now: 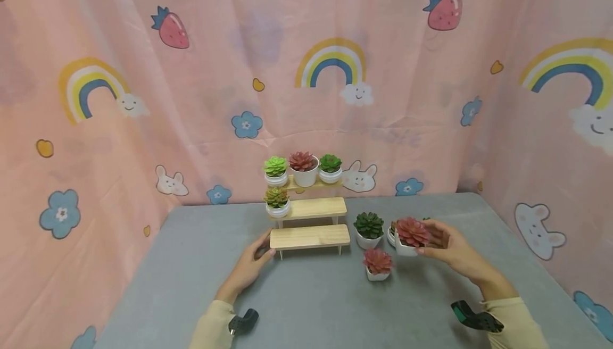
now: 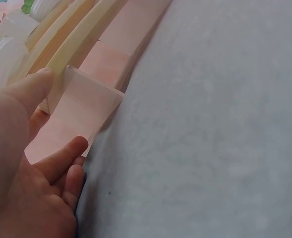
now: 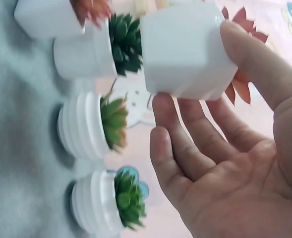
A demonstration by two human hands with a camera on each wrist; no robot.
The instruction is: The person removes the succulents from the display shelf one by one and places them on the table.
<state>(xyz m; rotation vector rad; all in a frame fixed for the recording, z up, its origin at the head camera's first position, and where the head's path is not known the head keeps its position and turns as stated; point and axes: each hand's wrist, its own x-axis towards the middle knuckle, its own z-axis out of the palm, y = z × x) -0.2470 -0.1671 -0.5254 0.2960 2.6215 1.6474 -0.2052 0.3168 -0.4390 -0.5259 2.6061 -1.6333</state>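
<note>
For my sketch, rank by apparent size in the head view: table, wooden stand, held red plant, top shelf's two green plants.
Table (largest)
Wooden stand
Held red plant
Left green plant, right green plant: alike

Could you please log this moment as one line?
left hand: grips wooden stand's lowest step, left end | right hand: holds red succulent in square white pot above table | upper two steps: four potted succulents

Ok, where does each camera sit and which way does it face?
Head: on the person's head, facing forward and down at a wooden stand and potted plants; shows left hand, right hand and sleeves.
Left wrist: on that wrist, facing the stand's end; shows the left hand gripping it.
Right wrist: on that wrist, facing a held white pot; shows the right hand.
Shared: that white pot, in head and right wrist views.
</note>
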